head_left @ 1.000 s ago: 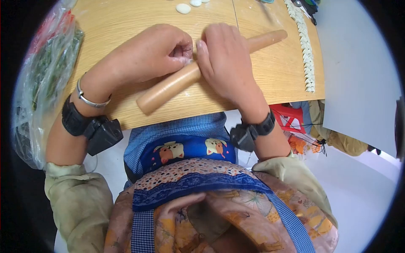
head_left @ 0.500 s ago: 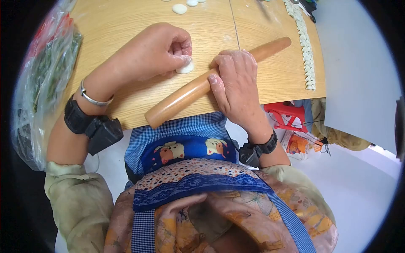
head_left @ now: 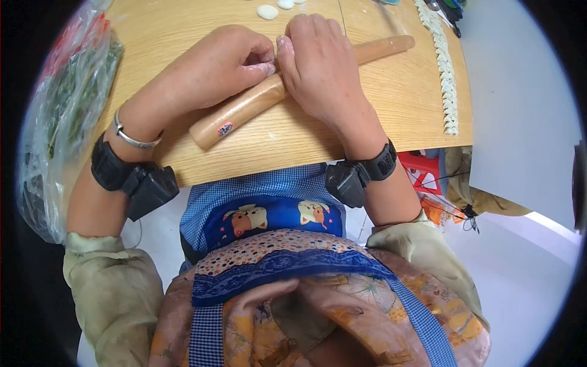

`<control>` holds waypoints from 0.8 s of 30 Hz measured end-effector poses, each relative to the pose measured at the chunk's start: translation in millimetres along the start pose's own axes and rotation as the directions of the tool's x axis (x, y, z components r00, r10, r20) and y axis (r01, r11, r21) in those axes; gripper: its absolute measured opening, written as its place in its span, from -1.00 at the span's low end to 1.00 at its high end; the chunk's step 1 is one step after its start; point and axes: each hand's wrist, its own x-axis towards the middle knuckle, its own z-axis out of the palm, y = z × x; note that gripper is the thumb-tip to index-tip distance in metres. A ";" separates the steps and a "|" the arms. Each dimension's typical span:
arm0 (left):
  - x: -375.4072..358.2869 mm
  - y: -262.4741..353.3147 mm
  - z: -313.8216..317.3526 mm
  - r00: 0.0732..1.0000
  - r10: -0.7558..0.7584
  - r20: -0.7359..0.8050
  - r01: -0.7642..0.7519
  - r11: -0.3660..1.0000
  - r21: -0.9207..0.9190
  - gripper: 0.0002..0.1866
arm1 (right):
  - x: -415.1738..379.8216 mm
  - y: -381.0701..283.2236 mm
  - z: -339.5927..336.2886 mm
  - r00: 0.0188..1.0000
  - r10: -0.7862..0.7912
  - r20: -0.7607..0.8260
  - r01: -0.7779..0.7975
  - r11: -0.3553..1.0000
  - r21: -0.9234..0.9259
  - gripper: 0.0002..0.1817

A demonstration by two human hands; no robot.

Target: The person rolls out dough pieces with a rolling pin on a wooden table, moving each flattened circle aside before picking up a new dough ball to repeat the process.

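Note:
A wooden rolling pin (head_left: 244, 110) lies slantwise on the table, a small printed mark near its lower left end. My right hand (head_left: 321, 67) is curled over its middle. Close beside it, my left hand (head_left: 235, 64) has thumb and fingers pinched together at the pin's far edge, with white powder on the fingertips. The dough disc it held earlier is hidden by the pin and hands. Beyond the hands, near the top edge, several flat white dough pieces lie on the wood, one of them a round disc (head_left: 267, 12).
The wooden table (head_left: 165, 37) has its front edge close to my apron. A long row of folded white dough pieces (head_left: 446, 79) runs along its right side. Plastic bags with greens (head_left: 79, 92) lie at the left. A red object (head_left: 422, 168) is below the right edge.
My right hand and the rolling pin have moved away from me, up to my left fingertips. The pin has rolled, and its printed mark now shows. The pinched dough disc has gone out of sight.

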 end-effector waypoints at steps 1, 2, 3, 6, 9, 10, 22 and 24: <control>1.6 -1.0 0.2 1.000 0.015 0.000 -0.015 1.000 -0.019 -0.78 | -0.9 -0.2 -1.5 1.000 0.016 0.011 -0.016 1.000 0.007 -0.74; 1.7 -2.5 0.1 1.000 0.031 -0.001 -0.031 0.999 -0.039 -0.79 | -2.7 -1.2 -3.1 0.999 0.031 0.022 -0.031 0.999 0.013 -0.73; 1.8 -0.1 -2.1 0.999 0.032 -0.002 -0.032 0.999 -0.036 -0.79 | -7.6 -2.9 -7.0 0.999 0.029 0.019 -0.030 0.999 0.014 -0.73; 2.3 7.3 -5.8 0.997 -0.016 0.073 0.018 1.000 -0.022 -0.81 | -37.1 -8.0 -25.9 0.996 0.031 0.079 -0.033 0.999 0.028 -0.69; 1.9 8.4 -4.7 0.999 -0.020 0.045 0.021 1.000 -0.016 -0.82 | -67.8 -5.5 -41.4 0.991 -0.031 0.132 0.023 0.998 0.062 -0.53; 0.8 11.3 -5.2 0.998 -0.029 0.055 0.030 0.999 -0.017 -0.83 | -75.2 -5.6 -43.8 0.991 -0.032 0.133 0.024 0.998 0.062 -0.53; -3.4 22.1 2.4 0.979 -0.182 0.097 0.189 0.979 -0.074 -0.83 | -68.8 -4.5 -46.3 0.987 -0.085 0.136 0.079 0.996 0.051 -0.40; -3.5 16.5 2.7 0.997 -0.072 -0.006 0.072 0.996 0.047 -0.81 | -57.3 -3.4 -43.2 0.985 -0.089 0.151 0.081 0.995 0.058 -0.44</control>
